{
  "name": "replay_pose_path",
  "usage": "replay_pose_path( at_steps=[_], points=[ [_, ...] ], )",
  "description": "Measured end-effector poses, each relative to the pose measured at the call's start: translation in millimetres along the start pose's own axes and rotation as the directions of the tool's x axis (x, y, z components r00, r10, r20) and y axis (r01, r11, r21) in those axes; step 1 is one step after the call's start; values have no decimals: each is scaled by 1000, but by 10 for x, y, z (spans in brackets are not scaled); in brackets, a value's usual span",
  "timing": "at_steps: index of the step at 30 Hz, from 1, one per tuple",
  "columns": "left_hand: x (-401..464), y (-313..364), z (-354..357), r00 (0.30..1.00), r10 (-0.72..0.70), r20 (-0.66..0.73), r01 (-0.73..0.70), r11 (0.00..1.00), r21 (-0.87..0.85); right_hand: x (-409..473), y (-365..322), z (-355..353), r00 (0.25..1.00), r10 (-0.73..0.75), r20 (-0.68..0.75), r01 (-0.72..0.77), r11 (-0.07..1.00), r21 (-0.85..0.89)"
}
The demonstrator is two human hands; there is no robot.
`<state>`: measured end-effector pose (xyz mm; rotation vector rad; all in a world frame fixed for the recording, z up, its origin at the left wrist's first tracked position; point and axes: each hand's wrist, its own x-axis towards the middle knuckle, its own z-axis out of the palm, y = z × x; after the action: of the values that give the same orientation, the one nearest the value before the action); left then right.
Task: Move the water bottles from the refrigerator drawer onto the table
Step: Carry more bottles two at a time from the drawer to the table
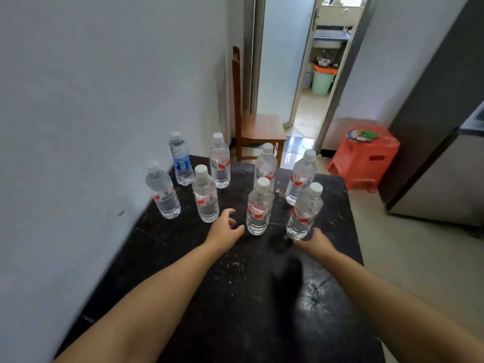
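We see eight clear plastic water bottles with white caps standing upright on the scuffed black table (214, 297). Our left hand (222, 229) hovers released, fingers loosely spread, just beside the near-middle red-labelled bottle (258, 208). Our right hand (314, 241) grasps the base of the nearest right red-labelled bottle (303, 212). One bottle at the back wears a blue label (180, 159).

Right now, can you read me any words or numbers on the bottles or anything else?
No text here can be read.
Red-and-white labels on the seven clear bottles, such as the front bottle: print is blurred.
Blue label on the blue-label bottle: white marks, too small to read.
Round item on the red stool: a picture, no legible words.
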<state>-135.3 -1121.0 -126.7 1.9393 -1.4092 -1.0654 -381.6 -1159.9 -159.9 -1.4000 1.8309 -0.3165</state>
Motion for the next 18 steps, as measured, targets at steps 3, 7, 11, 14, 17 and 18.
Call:
replay_pose_path(
  at_steps=[3, 7, 11, 14, 17, 18],
  points=[
    [-396, -180, -140, 999, -22, 41, 21, 999, 26, -361, -159, 183, 994, -97, 56, 102, 989, -104],
    [-1000, -556, -341, 998, -65, 8, 64, 995, 78, -902, -367, 568, 964, -219, 153, 246, 952, -184],
    [-1711, -1027, -673, 978, -155, -137, 174, 974, 146, -1479, -537, 1052, 906, -334, 261, 394, 890, -230],
    [-2211, -1353, -928, 941, -224, -254, 265, 954, 140, -1871, -693, 1398, 836, -431, 339, 531, 791, -305],
    [-2751, -1680, -1130, 899, -280, -338, 334, 936, 112, -2247, -861, 1744, 737, -521, 432, 671, 641, -372],
    [-2953, -1800, -1207, 881, -301, -364, 361, 927, 106, -2382, -933, 1876, 694, -543, 473, 718, 579, -388]
  ],
)
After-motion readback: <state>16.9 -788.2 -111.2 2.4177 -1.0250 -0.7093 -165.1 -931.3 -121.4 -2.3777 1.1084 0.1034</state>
